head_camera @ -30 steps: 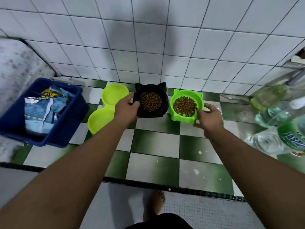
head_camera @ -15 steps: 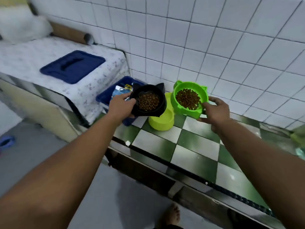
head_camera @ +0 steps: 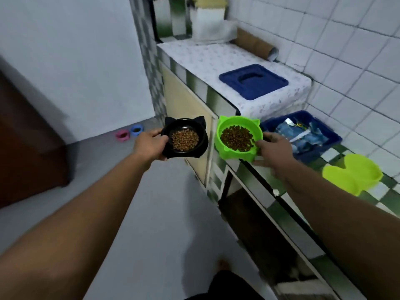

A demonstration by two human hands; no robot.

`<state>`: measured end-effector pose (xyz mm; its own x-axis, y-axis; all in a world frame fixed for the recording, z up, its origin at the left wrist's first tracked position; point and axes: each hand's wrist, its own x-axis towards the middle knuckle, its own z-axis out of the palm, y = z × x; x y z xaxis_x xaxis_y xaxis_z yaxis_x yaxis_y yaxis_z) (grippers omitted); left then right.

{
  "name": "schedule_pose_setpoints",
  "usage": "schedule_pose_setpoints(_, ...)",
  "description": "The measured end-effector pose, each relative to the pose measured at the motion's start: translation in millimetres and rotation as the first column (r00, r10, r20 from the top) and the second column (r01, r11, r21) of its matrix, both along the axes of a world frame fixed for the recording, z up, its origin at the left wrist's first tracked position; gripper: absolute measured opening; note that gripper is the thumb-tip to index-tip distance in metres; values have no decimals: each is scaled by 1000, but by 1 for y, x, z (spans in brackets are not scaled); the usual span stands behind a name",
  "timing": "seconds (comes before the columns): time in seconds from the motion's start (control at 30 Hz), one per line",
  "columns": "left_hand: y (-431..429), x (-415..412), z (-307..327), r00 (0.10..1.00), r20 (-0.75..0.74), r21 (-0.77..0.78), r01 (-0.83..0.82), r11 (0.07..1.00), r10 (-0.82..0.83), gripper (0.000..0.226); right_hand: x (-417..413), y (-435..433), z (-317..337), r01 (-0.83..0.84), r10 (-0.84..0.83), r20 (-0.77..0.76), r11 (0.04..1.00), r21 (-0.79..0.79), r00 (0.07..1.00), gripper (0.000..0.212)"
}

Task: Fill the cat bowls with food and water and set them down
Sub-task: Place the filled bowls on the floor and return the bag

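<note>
Single view: head-worn wide-angle camera, looking forward and down along both outstretched arms; hands [head_camera: 151,146] close at centre, table [head_camera: 337,156] edge at right, floor [head_camera: 164,224] below

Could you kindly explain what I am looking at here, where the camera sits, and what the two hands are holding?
There is no machine here: a person wears a wide-angle camera on the head, looking forward and down along both bare arms. The left hand holds a black bowl with cat ears, filled with brown dry food. The right hand holds a green bowl with the same food. Both bowls are in the air, beside a tiled counter. On the counter lie a blue tub with food bags and an empty yellow-green double bowl. Farther along, a blue lid rests on a patterned cloth. On the grey floor by the far wall stand a pink bowl and a small blue bowl.
</note>
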<state>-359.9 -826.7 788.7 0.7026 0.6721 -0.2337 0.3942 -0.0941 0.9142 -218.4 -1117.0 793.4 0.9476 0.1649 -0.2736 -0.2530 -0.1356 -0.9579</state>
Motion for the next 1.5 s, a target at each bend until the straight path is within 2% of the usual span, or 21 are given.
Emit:
schedule_pose_setpoints(0.2, 103, -34, -26, 974, -22, -9, -224, 975, 224, 46, 22, 139, -25, -161, 163, -50, 986, 31, 985, 40)
schedule_pose_setpoints(0.3, 149, -27, -41, 952, -35, 2, -305, 952, 305, 43, 48, 205, -37, -226, 232, -86, 971, 75, 969, 40)
schedule_pose_setpoints(0.53, 243, 8, -66, 881, -75, -34, -470, 882, 467, 40, 114, 349, -64, -386, 385, -128, 922, 18, 914, 34)
schedule_pose_setpoints(0.63, 282, 21, -69, 850, -100, -31, -522, 852, 517, 41, 139, 405, -69, -404, 399, -154, 915, -4, 904, 39)
schedule_pose_setpoints(0.8, 355, 51, -90, 815, -126, -53, -575, 816, 566, 45, 178, 487, -92, -433, 418, -186, 900, -48, 889, 36)
schedule_pose_setpoints(0.97, 448, 90, -130, 791, -168, -47, -602, 797, 588, 32, 217, 576, -130, -418, 390, -193, 899, -130, 900, 34)
schedule_pose_setpoints(1.07, 511, 117, -167, 788, -193, -63, -605, 794, 585, 28, 245, 636, -162, -417, 389, -169, 889, -186, 905, 26)
schedule_pose_setpoints(1.23, 612, 165, -255, 793, -250, -37, -581, 813, 555, 22, 291, 742, -236, -436, 399, -196, 874, -213, 896, 27)
schedule_pose_setpoints(1.5, 723, 235, -458, 706, -340, -144, -692, 708, 621, 19, 367, 876, -433, -469, 415, -279, 868, -162, 866, 31)
